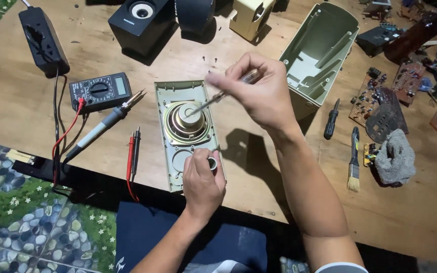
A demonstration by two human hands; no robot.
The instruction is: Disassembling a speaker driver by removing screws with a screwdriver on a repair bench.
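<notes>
Wooden table (26,101): right hand (264,93) grips blurred screwdriver (218,96); left hand (203,184) clasps, hiding panel (168,101) corner.

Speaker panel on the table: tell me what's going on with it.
A person has a greenish speaker panel lying face down on a wooden table. The right hand holds a screwdriver with its tip at the speaker's round magnet. The left hand presses the panel's near end. The empty speaker case lies beside it, and a multimeter sits to the left.
</notes>
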